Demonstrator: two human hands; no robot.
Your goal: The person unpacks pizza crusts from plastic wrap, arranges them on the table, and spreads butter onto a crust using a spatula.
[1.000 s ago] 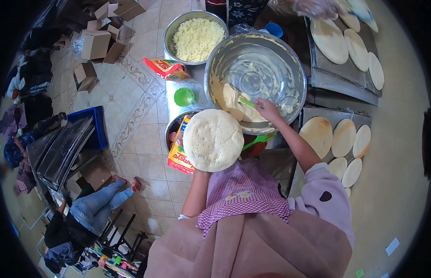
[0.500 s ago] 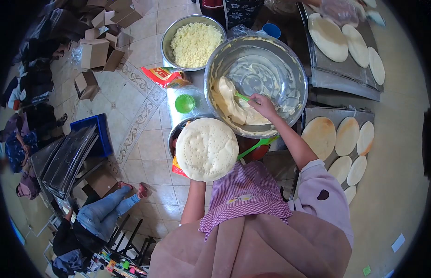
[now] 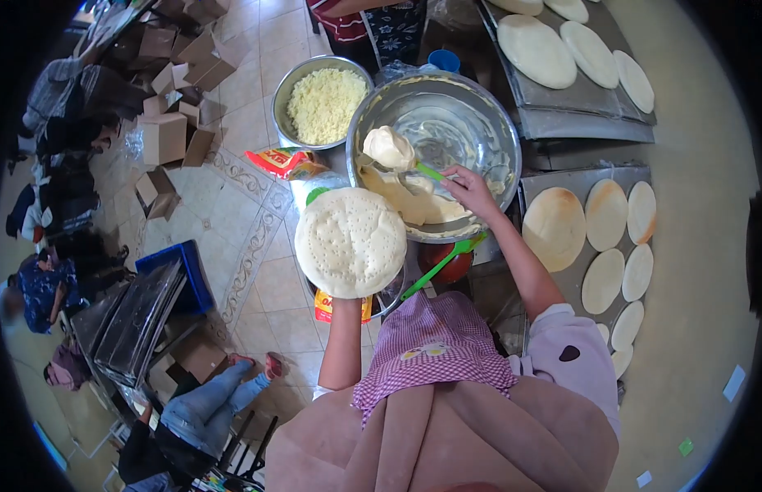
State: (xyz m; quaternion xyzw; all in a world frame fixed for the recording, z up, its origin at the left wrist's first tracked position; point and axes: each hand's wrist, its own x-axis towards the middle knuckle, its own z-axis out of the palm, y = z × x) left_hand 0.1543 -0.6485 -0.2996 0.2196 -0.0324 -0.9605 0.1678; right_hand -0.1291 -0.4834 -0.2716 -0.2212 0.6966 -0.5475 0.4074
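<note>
- The right hand (image 3: 471, 193) was closed on a green utensil (image 3: 430, 171), its heaped cream (image 3: 389, 148) above the big bowl (image 3: 483, 123); a tilt could have spilled it.
- Round bread (image 3: 350, 242) lay on the left hand, openness hidden; uneven support could have tipped it.

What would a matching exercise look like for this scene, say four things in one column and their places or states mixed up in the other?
Things:
1. Flatbread
2. Green handle
3. Blue cup
4. Small bowl

Places or states:
A. Just past the far side of the big bowl
B. Filled with pale yellow crumbs
C. Raised at the end of the left arm
D. In the right hand, cream heaped at its end

Right pairs: 1-C, 2-D, 3-A, 4-B
</note>
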